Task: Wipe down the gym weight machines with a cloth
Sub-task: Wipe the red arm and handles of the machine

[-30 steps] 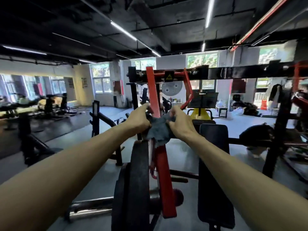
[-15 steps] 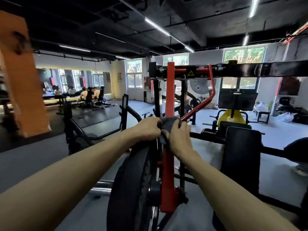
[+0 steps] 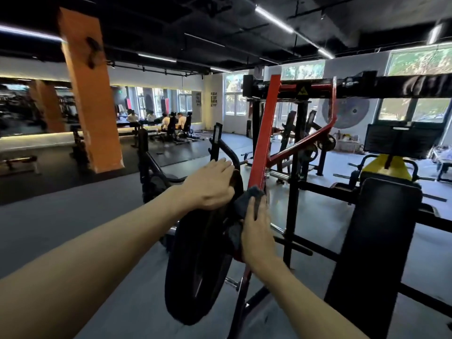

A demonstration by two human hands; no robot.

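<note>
Dark grey cloth (image 3: 247,204) lies folded over the near edge of the red lever arm (image 3: 265,133) of a plate-loaded weight machine, at the centre of the view. The right hand (image 3: 256,231) presses it flat against the red steel; its fingers (image 3: 254,209) lie straight and close together along the bar, so the cloth is pinned by the palm, not pinched. That flat hold suits a long painted bar: it spreads pressure and lets the cloth slide along the arm's length.

Just left of it, the left hand (image 3: 210,184) rests over the top rim of the black weight plate (image 3: 195,260) that hangs on the arm's loading peg. Its fingers are spread and loosely draped over the rim, the thumb seemingly tucked at the near side. I judge this hand is steadying the plate and arm, so the lever does not swing while the other hand rubs.

A black padded seat back (image 3: 376,241) stands to the right, part of the same machine as far as I can tell.

As for writing, a yellow triangular warning sticker (image 3: 303,90) sits on the top crossbar (image 3: 403,85), but its symbol and any text are too small to read. Posters on the far wall are likewise illegible. No brand name shows on the plate or frame.
</note>
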